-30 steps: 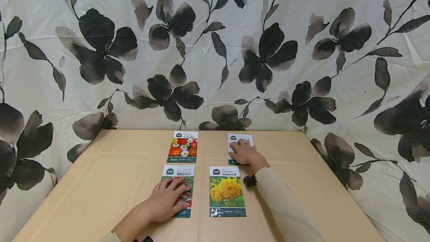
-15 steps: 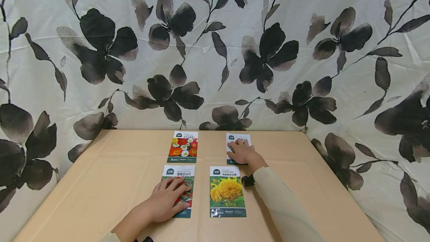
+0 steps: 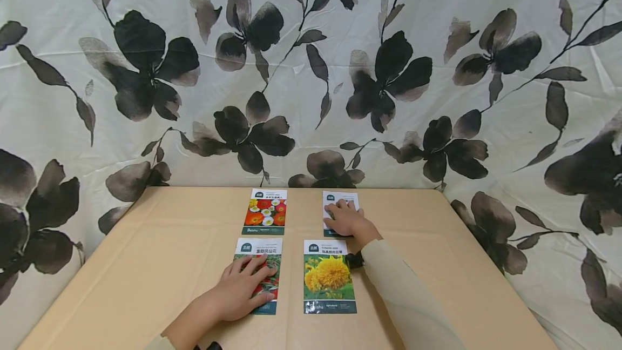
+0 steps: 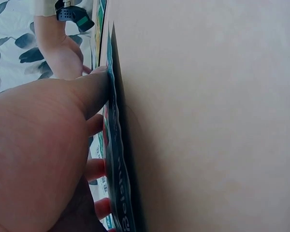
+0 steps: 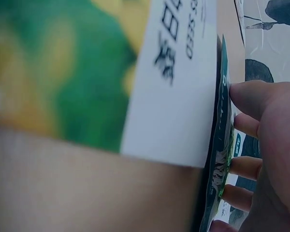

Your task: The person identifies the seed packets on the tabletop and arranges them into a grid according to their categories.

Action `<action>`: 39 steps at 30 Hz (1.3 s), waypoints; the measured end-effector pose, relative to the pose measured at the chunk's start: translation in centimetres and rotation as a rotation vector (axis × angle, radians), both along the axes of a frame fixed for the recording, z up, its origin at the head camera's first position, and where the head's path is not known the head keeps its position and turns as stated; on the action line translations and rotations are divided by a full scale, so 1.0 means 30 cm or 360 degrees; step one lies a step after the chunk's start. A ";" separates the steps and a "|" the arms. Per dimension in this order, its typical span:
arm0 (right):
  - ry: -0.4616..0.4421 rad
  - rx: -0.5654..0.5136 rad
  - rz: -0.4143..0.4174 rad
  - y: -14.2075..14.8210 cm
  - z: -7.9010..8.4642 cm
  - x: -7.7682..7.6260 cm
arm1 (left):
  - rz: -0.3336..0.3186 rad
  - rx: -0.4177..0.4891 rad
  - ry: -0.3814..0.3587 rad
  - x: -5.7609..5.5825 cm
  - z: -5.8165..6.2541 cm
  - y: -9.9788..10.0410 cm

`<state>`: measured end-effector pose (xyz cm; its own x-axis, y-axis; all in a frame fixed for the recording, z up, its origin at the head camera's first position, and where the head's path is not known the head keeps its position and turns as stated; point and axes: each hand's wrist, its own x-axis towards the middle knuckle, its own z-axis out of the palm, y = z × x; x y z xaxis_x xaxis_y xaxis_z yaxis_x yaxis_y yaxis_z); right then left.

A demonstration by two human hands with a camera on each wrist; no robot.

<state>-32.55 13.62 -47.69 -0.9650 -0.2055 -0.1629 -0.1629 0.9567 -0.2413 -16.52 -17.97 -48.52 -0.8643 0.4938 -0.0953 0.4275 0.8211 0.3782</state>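
Note:
Four flat seed packets would be a count, so several seed packets lie on the table in two rows. My left hand (image 3: 240,290) rests with spread fingers on the near-left packet with red flowers (image 3: 267,309); its thumb (image 4: 94,89) presses near the packet's lower edge in the left wrist view. At the far right, my right hand (image 3: 351,220) lies with extended fingers on a white-topped packet (image 3: 335,197), covering most of its picture. In the right wrist view the fingertips (image 5: 246,166) touch that packet's face. A yellow-flower packet (image 3: 330,277) lies just nearer than the right hand.
A packet with red, orange and white flowers (image 3: 264,212) lies at the far left. The tan table (image 3: 146,263) ends against a white cloth with dark flowers (image 3: 311,69). A black wrist device (image 3: 355,260) sits by the right sleeve.
My right hand has slid the far-right packet a little to the left, closer to the far-left one. My left hand stays on its packet.

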 end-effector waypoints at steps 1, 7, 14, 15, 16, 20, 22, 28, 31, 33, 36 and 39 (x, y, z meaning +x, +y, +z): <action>0.0001 -0.0001 0.0003 -0.003 0.002 0.001 | 0.0002 0.0000 -0.0001 0.000 0.000 0.000; 0.0012 0.0015 -0.0011 -0.019 0.000 -0.001 | 0.0014 -0.0012 -0.0009 0.002 0.014 0.003; 0.0007 0.0023 -0.0002 -0.036 0.001 -0.004 | 0.0011 -0.0011 -0.0010 0.000 0.013 -0.001; 0.0008 0.0023 -0.0001 -0.038 0.001 -0.005 | 0.0010 -0.0012 -0.0007 0.000 0.013 -0.001; 0.0005 0.0025 -0.0001 -0.039 0.002 -0.005 | 0.0009 -0.0014 -0.0007 0.000 0.014 -0.001; 0.0005 0.0019 0.0003 -0.046 0.005 -0.005 | 0.0007 -0.0013 -0.0006 0.000 0.017 -0.002; 0.0009 0.0012 0.0005 -0.049 0.006 -0.004 | 0.0009 -0.0010 -0.0009 0.000 0.020 -0.003; 0.0007 0.0012 0.0018 -0.050 0.009 -0.018 | 0.0021 -0.0006 -0.0019 -0.008 0.024 0.006; 0.0003 0.0012 0.0036 -0.047 0.010 -0.030 | 0.0028 -0.0005 -0.0023 -0.014 0.025 0.013; 0.0004 0.0010 0.0054 -0.046 0.009 -0.039 | 0.0035 -0.0006 -0.0028 -0.018 0.025 0.018; 0.0004 0.0000 0.0078 -0.044 0.009 -0.053 | 0.0044 -0.0011 -0.0028 -0.025 0.025 0.026; 0.0012 -0.0007 0.0094 -0.042 0.007 -0.068 | 0.0051 -0.0015 -0.0023 -0.031 0.025 0.034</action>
